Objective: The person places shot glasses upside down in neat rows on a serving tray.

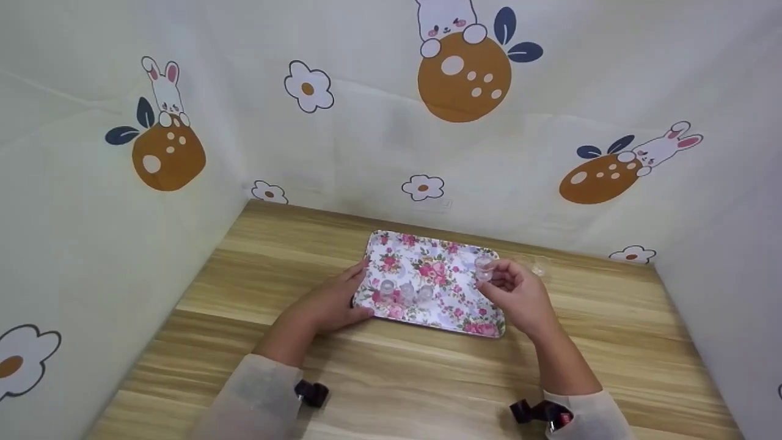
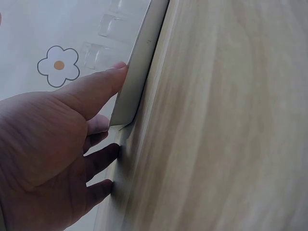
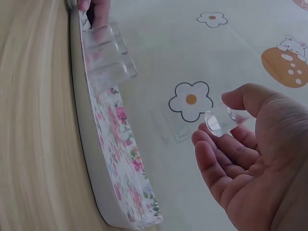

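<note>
A white tray with pink roses (image 1: 452, 305) lies on the table. My left hand (image 1: 336, 302) holds its left end, the thumb against the near edge and fingers at the left side; in the left wrist view the thumb (image 2: 103, 86) touches the tray's rim. Three small clear shot glasses (image 1: 406, 292) stand in a row on the tray's near left part. Over the tray's right side, my right hand (image 1: 519, 296) pinches another clear shot glass (image 1: 484, 269) between thumb and fingers. That glass (image 3: 216, 122) is tilted in the right wrist view.
One more clear glass (image 1: 540, 267) is on the wood-grain table (image 1: 415, 385), to the right of the tray behind my right hand. Cloth walls with rabbits and flowers (image 1: 366, 146) enclose the table at the back and both sides.
</note>
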The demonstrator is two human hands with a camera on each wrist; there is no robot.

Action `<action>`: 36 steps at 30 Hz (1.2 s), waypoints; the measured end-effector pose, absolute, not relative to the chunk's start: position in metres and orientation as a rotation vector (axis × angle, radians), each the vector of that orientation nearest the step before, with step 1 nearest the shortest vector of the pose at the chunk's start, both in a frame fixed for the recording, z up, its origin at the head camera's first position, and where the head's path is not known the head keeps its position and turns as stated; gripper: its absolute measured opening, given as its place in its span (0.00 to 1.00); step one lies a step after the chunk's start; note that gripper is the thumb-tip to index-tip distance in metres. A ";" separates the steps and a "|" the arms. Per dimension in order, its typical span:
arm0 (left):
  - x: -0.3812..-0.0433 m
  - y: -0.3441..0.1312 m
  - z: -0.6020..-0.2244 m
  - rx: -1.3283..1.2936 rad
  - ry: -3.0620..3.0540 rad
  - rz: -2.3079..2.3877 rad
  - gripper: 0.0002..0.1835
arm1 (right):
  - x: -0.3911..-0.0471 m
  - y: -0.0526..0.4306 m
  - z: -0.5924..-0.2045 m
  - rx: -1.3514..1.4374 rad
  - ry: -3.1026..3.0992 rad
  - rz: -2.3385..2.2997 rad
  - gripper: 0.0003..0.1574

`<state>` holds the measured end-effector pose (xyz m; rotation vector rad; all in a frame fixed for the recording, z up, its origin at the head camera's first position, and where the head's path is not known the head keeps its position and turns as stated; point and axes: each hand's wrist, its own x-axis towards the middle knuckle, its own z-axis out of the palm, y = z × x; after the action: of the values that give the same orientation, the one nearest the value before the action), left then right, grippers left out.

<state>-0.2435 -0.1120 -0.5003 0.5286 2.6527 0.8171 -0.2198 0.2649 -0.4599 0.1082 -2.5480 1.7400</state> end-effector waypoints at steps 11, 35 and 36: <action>-0.243 -0.112 -0.497 0.505 2.652 0.816 0.51 | -0.224 0.247 -0.466 0.177 -2.594 1.596 0.20; -0.241 -0.110 -0.497 0.495 2.648 0.831 0.52 | -0.234 0.216 -0.488 0.247 -2.751 1.577 0.27; -0.241 -0.111 -0.497 0.494 2.648 0.829 0.52 | -0.234 0.217 -0.489 0.245 -2.762 1.572 0.27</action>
<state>-0.2413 -0.1106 -0.4970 0.4945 2.6479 0.8287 -0.2343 0.2167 -0.4893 0.2446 -2.7623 1.5725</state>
